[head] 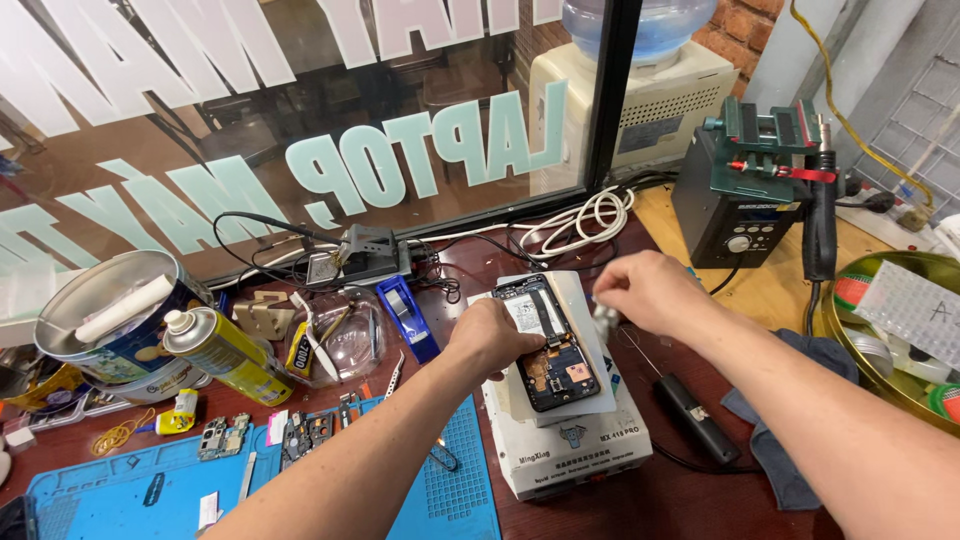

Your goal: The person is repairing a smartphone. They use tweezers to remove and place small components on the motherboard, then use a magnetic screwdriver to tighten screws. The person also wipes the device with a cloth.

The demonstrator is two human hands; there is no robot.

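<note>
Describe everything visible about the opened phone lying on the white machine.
The opened black phone lies flat, back cover off, on a white plate atop the white box-shaped machine. Its insides show: a pale battery area in the upper half, a dark ribbon strip running down it, and copper-coloured board parts near the lower end. The left hand presses on its left edge. The right hand hovers just right of it, pinching a small silvery object.

There are two hands: one left hand (pixel 492 335) and one right hand (pixel 650 290), both near the middle of the picture. There is one open phone (pixel 548 345) on one white box (pixel 575 445). One yellow spray can (pixel 222 355) and one round tin (pixel 120 320) sit at the left. One blue mat (pixel 440 500) lies at the bottom. One water bottle (pixel 640 25) is up top.
</note>
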